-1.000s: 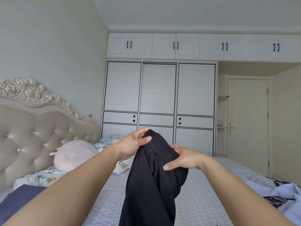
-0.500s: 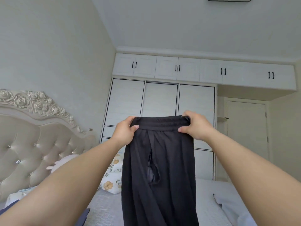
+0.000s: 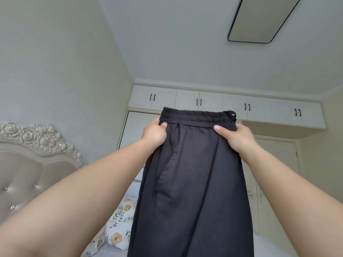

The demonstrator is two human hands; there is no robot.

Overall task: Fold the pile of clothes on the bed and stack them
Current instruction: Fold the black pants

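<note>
The left hand and right hand grip the black pants by the waistband, held up high. The pants hide the wardrobe. A flowery pillow lies below.

To my left stands a cream tufted headboard topped with carved roses. Below it, low in view, lies a white pillow printed with yellow flowers and green leaves. Ahead of me a white wardrobe fills the far wall, with a row of upper cabinets with black handles above it. A door is at the right. On the ceiling is a long black-framed light panel.
</note>
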